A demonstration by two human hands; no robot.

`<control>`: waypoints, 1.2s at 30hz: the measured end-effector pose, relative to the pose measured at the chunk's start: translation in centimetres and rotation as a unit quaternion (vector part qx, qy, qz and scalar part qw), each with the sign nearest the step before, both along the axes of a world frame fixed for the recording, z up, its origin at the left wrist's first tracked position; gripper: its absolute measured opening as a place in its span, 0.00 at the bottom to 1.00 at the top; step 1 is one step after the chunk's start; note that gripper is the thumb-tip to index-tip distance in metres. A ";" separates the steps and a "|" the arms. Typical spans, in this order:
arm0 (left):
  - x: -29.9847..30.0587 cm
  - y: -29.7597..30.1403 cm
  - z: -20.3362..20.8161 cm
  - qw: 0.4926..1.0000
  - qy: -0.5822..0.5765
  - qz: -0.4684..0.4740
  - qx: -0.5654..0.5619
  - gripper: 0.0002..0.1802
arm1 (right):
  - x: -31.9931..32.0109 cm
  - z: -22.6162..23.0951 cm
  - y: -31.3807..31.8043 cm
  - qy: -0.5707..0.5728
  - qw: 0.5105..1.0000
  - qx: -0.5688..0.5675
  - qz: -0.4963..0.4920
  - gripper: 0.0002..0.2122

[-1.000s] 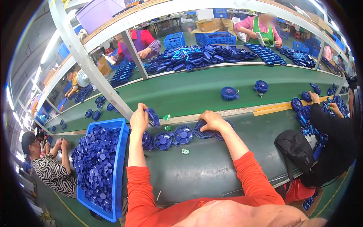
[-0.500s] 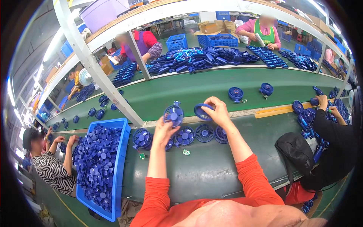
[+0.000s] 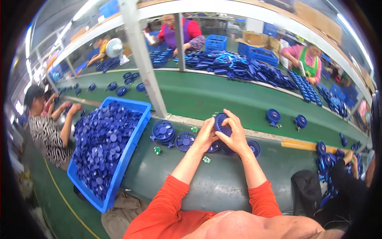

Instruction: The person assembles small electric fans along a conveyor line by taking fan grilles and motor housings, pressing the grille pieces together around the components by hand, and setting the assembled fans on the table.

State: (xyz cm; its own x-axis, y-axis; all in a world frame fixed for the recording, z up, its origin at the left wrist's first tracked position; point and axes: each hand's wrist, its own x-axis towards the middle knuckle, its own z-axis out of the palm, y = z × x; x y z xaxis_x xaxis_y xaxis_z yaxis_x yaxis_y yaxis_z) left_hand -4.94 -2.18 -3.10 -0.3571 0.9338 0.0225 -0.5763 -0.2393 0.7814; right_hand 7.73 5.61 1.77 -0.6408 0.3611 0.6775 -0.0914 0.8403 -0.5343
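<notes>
Between my two hands is a blue round fan head (image 3: 223,124), tilted up on its edge with its slatted grille showing. My left hand (image 3: 205,137) is closed on its left side, and my right hand (image 3: 235,134) wraps its right side, fingers over the top. Beneath them on the dark green bench lie more fan parts, partly covered by my hands and wrists. A stack of fan housings (image 3: 163,131) stands to the left, beside an open fan housing (image 3: 185,141). A grille ring (image 3: 253,148) lies to the right. Small green circuit boards (image 3: 206,159) rest close by.
A blue crate (image 3: 126,172) heaped with dark blue plastic pieces stands at my left. Beyond the bench, a green conveyor belt (image 3: 207,92) carries several fan heads (image 3: 273,116). A white post (image 3: 144,67) rises nearby. A black bag (image 3: 306,191) sits right; co-workers work around.
My hands have come together, and the fan housing from my left hand and the grille ring from my right now meet as one piece. The view has turned left.
</notes>
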 end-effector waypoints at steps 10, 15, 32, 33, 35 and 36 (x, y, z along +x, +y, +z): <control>1.7 0.8 0.0 0.974 -0.213 -0.035 0.075 0.24 | -0.4 0.5 -1.7 -0.061 0.993 0.103 0.016 0.32; 0.9 0.8 -0.5 0.966 -0.243 0.041 0.075 0.19 | -0.5 1.1 -2.5 -0.073 0.991 0.094 0.053 0.35; 4.8 -0.9 3.1 0.905 0.175 0.374 0.105 0.14 | -1.7 -1.5 -3.6 0.064 0.986 -0.129 0.084 0.37; 5.1 -0.9 3.1 0.875 0.232 0.413 0.095 0.13 | -1.6 -1.9 -3.4 0.072 0.978 -0.173 0.090 0.36; 5.9 -1.9 4.1 0.834 0.317 0.444 0.081 0.15 | -1.4 -1.9 -3.6 0.064 0.970 -0.230 0.049 0.32; 6.1 -2.1 4.4 0.808 0.361 0.457 0.083 0.16 | -1.3 -1.7 -3.7 0.058 0.976 -0.208 0.032 0.31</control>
